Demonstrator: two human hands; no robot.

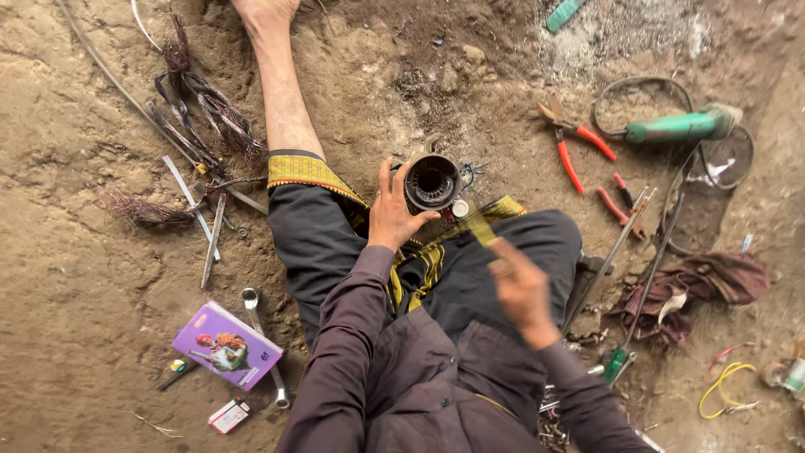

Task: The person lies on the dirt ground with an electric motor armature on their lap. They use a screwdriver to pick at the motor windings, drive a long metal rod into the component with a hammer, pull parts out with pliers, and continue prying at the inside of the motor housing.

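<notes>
Seated on bare dirt, we grip a dark cylindrical motor core (433, 182) in our left hand (392, 214), fingers wrapped round its side, open end facing up toward the camera. Our right hand (521, 289) is blurred mid-motion and closed round a thin yellowish strip (480, 228) (a ruler or a slip of insulation, we cannot tell which), whose far tip points toward the core's rim. For this step we judge it best to keep the core braced steady against the knee and bring the strip in straight along the bore, not at a slant. The core sits just ahead of the left palm, touching it, and near but apart from the right hand. Red-handled pliers (574, 143) and a green grinder (681, 126) lie well off to the right; a purple booklet (226, 346) lies to the left.
</notes>
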